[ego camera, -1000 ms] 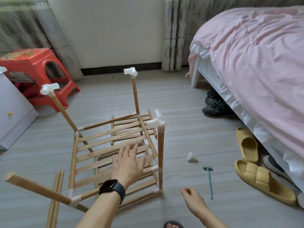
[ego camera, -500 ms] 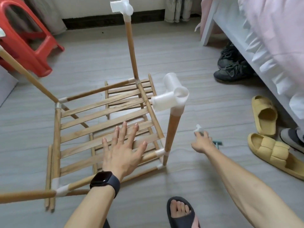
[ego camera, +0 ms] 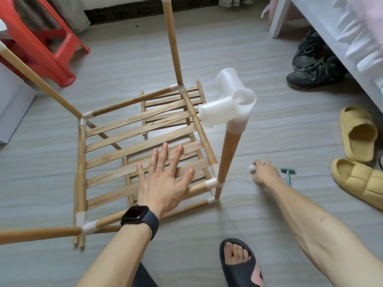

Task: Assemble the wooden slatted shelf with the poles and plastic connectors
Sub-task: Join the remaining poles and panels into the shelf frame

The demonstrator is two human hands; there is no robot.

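Note:
The wooden slatted shelf [ego camera: 128,150] lies on the floor with poles rising from its corners. The near right pole [ego camera: 229,154] carries a white three-way plastic connector [ego camera: 230,102] on top. The far pole [ego camera: 173,42] runs up out of the frame. My left hand [ego camera: 163,179], with a dark watch on the wrist, hovers open and flat over the slats near the front right corner. My right hand [ego camera: 264,172] is on the floor to the right of that pole, fingers closed on a small white loose connector [ego camera: 251,168].
A small teal tool [ego camera: 288,175] lies just right of my right hand. Yellow slippers [ego camera: 358,154] and dark shoes [ego camera: 313,65] sit by the bed frame [ego camera: 323,38] at right. A red stool [ego camera: 41,44] stands at back left. Spare slat panels lie under the shelf. My sandalled foot [ego camera: 240,262] is at the bottom.
My right hand reached out to the right and closed on the loose white connector on the floor. My head leaned forward and down. The left hand stayed over the slats.

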